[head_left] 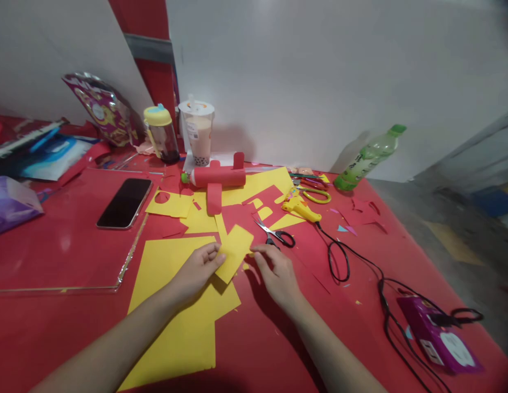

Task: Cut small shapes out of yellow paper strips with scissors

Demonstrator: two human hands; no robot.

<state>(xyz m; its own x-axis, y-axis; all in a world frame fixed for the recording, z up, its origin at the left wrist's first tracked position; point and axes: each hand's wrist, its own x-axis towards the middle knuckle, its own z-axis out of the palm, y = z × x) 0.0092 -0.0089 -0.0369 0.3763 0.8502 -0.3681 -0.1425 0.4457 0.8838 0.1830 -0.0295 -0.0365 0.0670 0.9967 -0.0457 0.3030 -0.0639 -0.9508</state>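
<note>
My left hand point(202, 268) pinches a small rectangular piece of yellow paper point(237, 248) between thumb and fingers, tilted above the table. Close to its right edge, my right hand point(279, 273) has thumb and fingertips drawn together, with a tiny yellow paper scrap point(250, 255) showing at the tips. Larger yellow sheets point(175, 333) lie beneath and left of my hands. Black-handled scissors point(284, 237) rest open just beyond my right hand. Farther back lies a red paper-covered tube with flaps point(221, 177), a green cap at its left end.
A yellow glue gun point(300, 208) trails a black cable point(362, 254) toward a purple box point(440, 338). Yellow-handled scissors point(317, 195) lie behind it. A green bottle point(368, 158), bubble tea cup point(199, 134) and yellow-lidded bottle point(162, 134) stand at the back. A phone point(125, 203) lies left.
</note>
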